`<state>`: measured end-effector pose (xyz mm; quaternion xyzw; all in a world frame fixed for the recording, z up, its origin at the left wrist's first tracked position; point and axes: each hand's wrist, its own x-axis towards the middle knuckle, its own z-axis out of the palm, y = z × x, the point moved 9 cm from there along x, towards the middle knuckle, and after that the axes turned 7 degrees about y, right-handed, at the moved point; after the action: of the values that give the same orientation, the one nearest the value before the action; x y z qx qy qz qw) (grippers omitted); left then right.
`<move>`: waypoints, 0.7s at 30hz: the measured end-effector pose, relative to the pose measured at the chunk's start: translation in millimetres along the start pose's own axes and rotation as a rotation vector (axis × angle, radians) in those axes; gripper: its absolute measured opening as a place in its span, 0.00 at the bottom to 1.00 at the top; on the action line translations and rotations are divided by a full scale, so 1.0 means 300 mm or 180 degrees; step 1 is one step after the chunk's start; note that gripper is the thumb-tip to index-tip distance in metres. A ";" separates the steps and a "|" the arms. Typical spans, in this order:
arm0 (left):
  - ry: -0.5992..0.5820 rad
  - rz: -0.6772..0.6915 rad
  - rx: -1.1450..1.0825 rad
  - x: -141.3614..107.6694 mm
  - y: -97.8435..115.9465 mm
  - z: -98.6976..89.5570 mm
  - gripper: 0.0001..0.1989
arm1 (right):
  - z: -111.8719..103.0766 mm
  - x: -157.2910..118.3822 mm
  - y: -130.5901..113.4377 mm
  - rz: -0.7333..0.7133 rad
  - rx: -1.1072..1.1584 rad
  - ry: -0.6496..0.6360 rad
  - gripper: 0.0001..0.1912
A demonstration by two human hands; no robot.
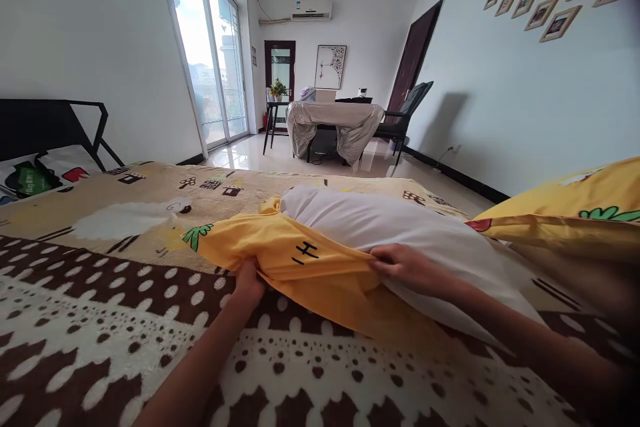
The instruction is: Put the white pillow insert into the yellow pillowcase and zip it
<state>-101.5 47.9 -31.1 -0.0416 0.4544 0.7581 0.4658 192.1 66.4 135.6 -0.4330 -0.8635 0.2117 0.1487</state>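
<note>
Yellow cover (pixel 285 245) (pillow (pixel 370 219) alongside) in left hand (pixel 249 281) and right hand (pixel 404 268)

Single head-worn view is aimed forward-down across bed (pixel 125 333), left hand (pixel 249 280) and right hand (pixel 403 268) framed close, far wall (pixel 373 20) distant.

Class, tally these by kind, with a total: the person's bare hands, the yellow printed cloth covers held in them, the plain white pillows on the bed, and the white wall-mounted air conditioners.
Bare hands: 2 (left hand, right hand)
Yellow printed cloth cover: 1
Plain white pillow: 1
White wall-mounted air conditioner: 1
Total: 5
</note>
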 end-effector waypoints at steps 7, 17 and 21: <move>-0.0221 -0.0057 0.0022 -0.120 0.006 0.012 0.08 | 0.082 0.050 -0.136 -0.0243 0.0109 -0.0351 0.11; -0.0275 -0.0048 0.0062 -0.201 0.004 -0.007 0.19 | 0.046 0.397 -0.299 -0.0076 0.0741 0.0501 0.08; -0.0058 0.0018 -0.0129 -0.233 0.011 -0.002 0.19 | 0.010 0.459 -0.111 0.0354 0.1276 0.0524 0.09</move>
<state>-64.7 0.3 4.7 -0.0429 0.4348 0.7689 0.4669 88.0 159.5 159.6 -0.4576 -0.7638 0.3509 0.2899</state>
